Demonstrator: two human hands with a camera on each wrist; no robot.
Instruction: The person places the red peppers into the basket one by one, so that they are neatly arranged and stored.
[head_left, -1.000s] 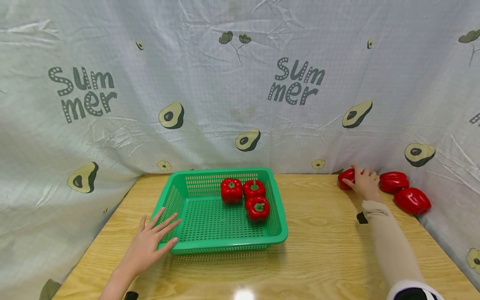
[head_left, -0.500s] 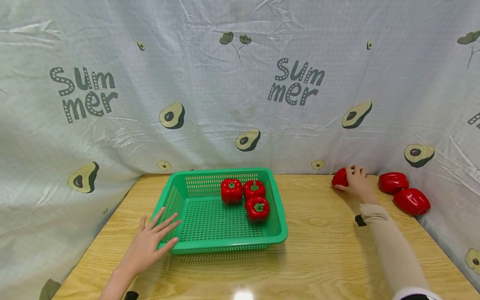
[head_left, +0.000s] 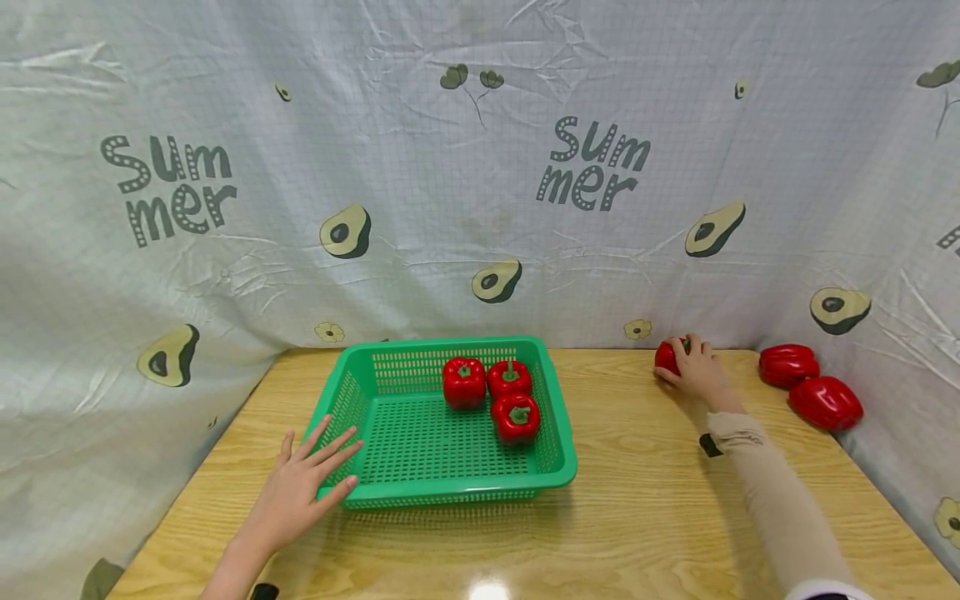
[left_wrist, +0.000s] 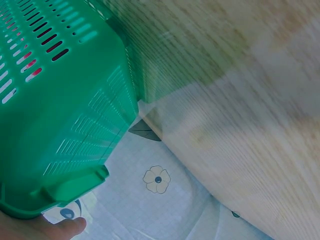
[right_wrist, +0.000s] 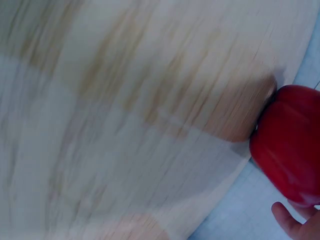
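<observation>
At the back right of the table, my right hand [head_left: 700, 372] grips a red bell pepper [head_left: 667, 357], its fingers over the top and its green stem showing between them. The right wrist view shows this red bell pepper [right_wrist: 290, 142] large at the right edge, with fingertips below it. My left hand [head_left: 288, 492] rests spread and straight-fingered on the front left corner of a green plastic basket [head_left: 450, 485]. In the left wrist view one finger lies by the rim of the green basket [left_wrist: 75, 187]. Three red bell peppers [head_left: 464, 383] stand inside at the basket's right half.
Two more red bell peppers lie on their sides at the far right: one [head_left: 788, 365] by the back edge, the other [head_left: 826, 403] nearer. A patterned cloth [head_left: 405, 167] hangs behind and beside the wooden table [head_left: 630, 517].
My right hand has moved left along the back of the table with the bell pepper, which has turned so its stem shows. The left hand and basket have stayed put.
</observation>
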